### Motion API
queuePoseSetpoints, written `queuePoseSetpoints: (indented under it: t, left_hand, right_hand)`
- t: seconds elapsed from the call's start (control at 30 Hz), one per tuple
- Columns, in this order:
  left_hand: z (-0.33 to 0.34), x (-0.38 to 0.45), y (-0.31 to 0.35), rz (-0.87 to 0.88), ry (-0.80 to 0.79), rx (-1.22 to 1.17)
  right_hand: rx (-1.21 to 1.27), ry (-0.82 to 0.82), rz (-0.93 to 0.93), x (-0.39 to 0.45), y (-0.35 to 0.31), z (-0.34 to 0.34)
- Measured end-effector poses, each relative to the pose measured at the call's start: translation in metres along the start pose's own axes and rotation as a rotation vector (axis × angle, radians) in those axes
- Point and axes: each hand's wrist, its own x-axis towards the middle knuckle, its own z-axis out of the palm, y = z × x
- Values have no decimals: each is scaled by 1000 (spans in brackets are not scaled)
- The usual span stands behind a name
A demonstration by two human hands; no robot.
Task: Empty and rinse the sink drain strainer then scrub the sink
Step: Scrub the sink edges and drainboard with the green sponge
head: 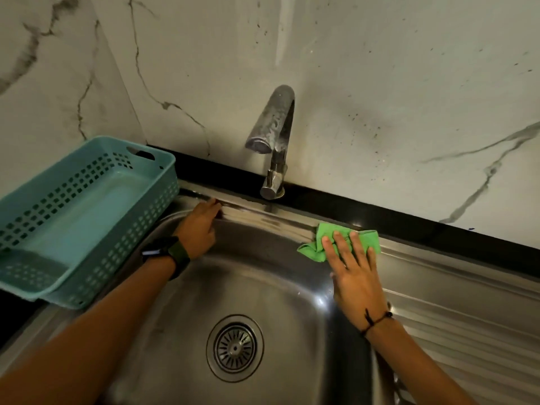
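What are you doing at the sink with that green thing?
A person is wiping the steel sink. The right hand presses a green cloth flat against the sink's back rim, near the right corner of the basin. The left hand rests on the back rim further left, below the tap, which shows no running water. The drain strainer sits in the drain hole. A blue basket stands at the left.

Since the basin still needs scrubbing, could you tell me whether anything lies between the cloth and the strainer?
Nothing visible does. The right hand presses the green cloth flat on the sink's back rim, and the bare basin slopes down to the strainer. The left hand rests on the rim, off to the side.
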Motion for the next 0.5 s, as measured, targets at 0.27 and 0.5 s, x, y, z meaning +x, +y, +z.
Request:
queuePoseSetpoints:
  t: [0.27, 0.5]
  left_hand:
    - [4, 4, -8, 26, 86, -60]
    - [-1, 1, -17, 73, 64, -98]
  right_hand:
    - [-127, -41, -43, 62, -57, 6]
    - [-164, 124, -93, 90, -99, 1]
